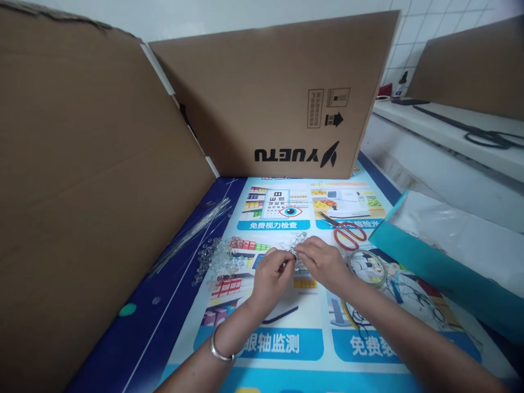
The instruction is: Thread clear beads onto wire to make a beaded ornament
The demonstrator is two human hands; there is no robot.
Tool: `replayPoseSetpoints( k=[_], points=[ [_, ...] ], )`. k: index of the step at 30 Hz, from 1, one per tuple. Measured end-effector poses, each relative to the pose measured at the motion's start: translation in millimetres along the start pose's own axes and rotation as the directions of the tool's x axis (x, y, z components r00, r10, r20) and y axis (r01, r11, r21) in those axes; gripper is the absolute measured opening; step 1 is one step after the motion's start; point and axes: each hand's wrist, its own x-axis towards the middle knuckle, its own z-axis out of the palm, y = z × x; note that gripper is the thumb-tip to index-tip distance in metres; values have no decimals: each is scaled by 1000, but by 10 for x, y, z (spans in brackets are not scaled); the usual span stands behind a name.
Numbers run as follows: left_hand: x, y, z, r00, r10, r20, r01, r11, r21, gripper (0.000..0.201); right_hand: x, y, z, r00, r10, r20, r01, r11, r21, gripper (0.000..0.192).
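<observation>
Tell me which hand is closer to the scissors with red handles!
The right hand. It is just in front and to the left of the scissors; the left hand is farther left, beyond the right hand.

A tall cardboard panel (229,109), printed with an upside-down brand name, stands at the back of the counter (110,360). Left of the panel, a second cardboard sheet (61,164) meets it at an angle, white tape (158,68) along the join. Above the panel runs a plain, pale wall (229,13) — to its right, white tiles (434,27). Also right of it, a white ledge (442,123) carries another cardboard piece (475,71), perhaps leaning. The light is cool and soft — shadow darkens the panel's left edge.
</observation>
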Motion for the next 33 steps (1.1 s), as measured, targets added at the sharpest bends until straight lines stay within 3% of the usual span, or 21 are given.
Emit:
replayPoseSetpoints(
  k=[4,8,12,16,20,26,30,33],
  points=[
    [-21,-31,24,1000,-20,-21,19,999,-36,12,2,2,-51,1000,-25,-9,25,998,-49,21],
    [-41,-99,60,991,92,-99,-91,996,15,10,-19,-49,-39,999,-31,-19,29,997,-78,21],
    [-52,-178,104,966,186,-180,-171,980,98,11,-27,-105,-1,998,43,-34,-45,996,-76,20],
    [-42,-205,115,959,192,-208,-167,977,129,12,-10,-127,-10,989,118,-92,-122,992,-39,17],
    [-18,-152,89,971,134,-197,-120,990,80,13,23,-120,-51,972,183,-150,-182,983,17,14],
    [-1,-46,34,990,53,-134,-53,999,0,10,14,-128,-27,963,244,-116,-240,970,44,14],
    [5,-41,19,979,-145,-140,122,980,-158,10,-34,-172,63,972,222,-78,-221,975,12,35],
    [3,-14,29,956,-281,-82,248,927,-282,10,-34,-217,122,975,200,-92,-206,977,-58,43]
  ],
)
